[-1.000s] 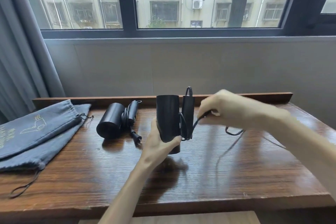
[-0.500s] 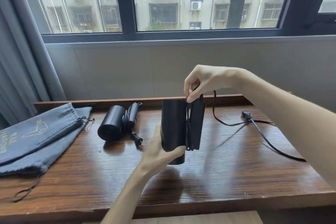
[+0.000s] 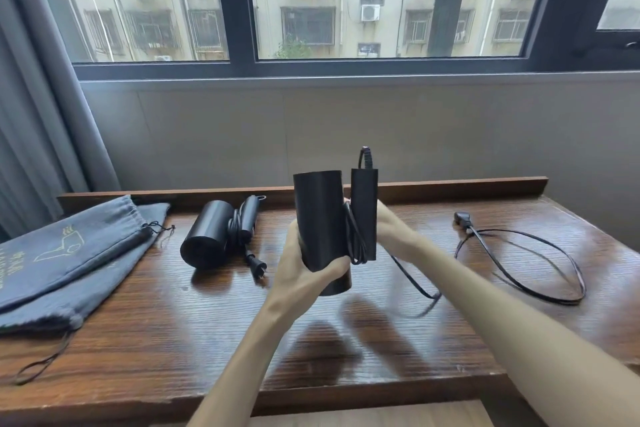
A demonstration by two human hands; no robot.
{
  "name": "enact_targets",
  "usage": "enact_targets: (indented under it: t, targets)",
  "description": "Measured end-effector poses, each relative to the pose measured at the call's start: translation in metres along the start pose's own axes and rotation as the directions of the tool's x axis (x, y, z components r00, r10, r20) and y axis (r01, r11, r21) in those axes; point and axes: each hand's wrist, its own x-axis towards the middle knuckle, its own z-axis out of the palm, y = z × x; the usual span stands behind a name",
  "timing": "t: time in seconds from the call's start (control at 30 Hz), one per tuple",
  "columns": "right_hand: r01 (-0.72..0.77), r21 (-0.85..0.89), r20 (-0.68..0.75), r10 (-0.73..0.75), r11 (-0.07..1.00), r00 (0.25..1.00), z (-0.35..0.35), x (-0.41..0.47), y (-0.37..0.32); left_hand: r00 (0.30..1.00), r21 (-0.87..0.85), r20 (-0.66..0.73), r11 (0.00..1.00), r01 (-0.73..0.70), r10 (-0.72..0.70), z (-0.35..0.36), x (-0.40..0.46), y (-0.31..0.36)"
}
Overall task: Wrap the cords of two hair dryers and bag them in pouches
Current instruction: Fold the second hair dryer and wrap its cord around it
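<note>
Left hand point(image 3: 304, 263) grips the upright dryer point(image 3: 320, 218); right hand point(image 3: 391, 232), its grasp hidden behind the dryer, has dropped from its top, carrying the cord point(image 3: 412, 279) round for another loop.

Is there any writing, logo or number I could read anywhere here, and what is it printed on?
None can be read.
Top grey pouch: yellowish print along its left edge, too blurred and cut off to read, beside a drawn hair dryer sign with no words.
Held hair dryer and hair dryer on the table: plain black, no label visible.
Buildings outside the window: no readable signs.
</note>
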Motion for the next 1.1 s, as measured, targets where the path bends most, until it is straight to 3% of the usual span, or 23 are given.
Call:
enact_targets:
  t: [0.1, 0.17, 0.3, 0.5, 0.73, 0.9, 1.0, 1.1]
  targets:
    - [-0.092, -0.197, -0.252, 0.04, 0.976, 0.967, 0.014, -0.009, 0.019, 0.999, -0.016, -0.034, 1.0, -0.022, 0.022, -0.002, 0.003, 0.0]
    - [-0.128, -0.249, -0.304, 0.048, 0.96, 0.951, 0.023, -0.022, 0.022, 0.999, -0.022, -0.04, 0.999, -0.025, 0.024, -0.004, 0.005, -0.003]
    - [-0.234, -0.421, -0.289, 0.115, 0.876, 0.951, 0.034, -0.05, 0.028, 0.998, -0.037, -0.063, 0.999, 0.008, -0.011, -0.007, 0.01, -0.011]
    - [-0.297, -0.715, -0.252, 0.164, 0.633, 0.954, 0.05, -0.097, 0.025, 0.99, -0.063, -0.132, 0.997, 0.046, -0.054, -0.008, 0.016, -0.02]
    - [-0.309, -0.809, -0.234, 0.208, 0.499, 0.95, 0.057, -0.136, 0.0, 0.976, -0.084, -0.195, 0.993, 0.08, -0.095, -0.009, 0.021, -0.028]
    - [-0.129, -0.866, -0.027, 0.212, 0.484, 0.977, 0.055, -0.132, -0.042, 0.968, -0.024, -0.233, 0.996, 0.089, -0.092, -0.006, 0.019, -0.033]
    - [0.028, -0.882, 0.1, 0.129, 0.47, 0.987, 0.043, -0.115, -0.072, 0.973, 0.06, -0.218, 0.994, 0.09, -0.075, -0.003, 0.015, -0.035]
    - [0.092, -0.901, 0.102, 0.001, 0.424, 0.995, 0.017, -0.081, -0.087, 0.984, 0.169, -0.171, 0.983, 0.068, -0.038, -0.003, 0.009, -0.037]
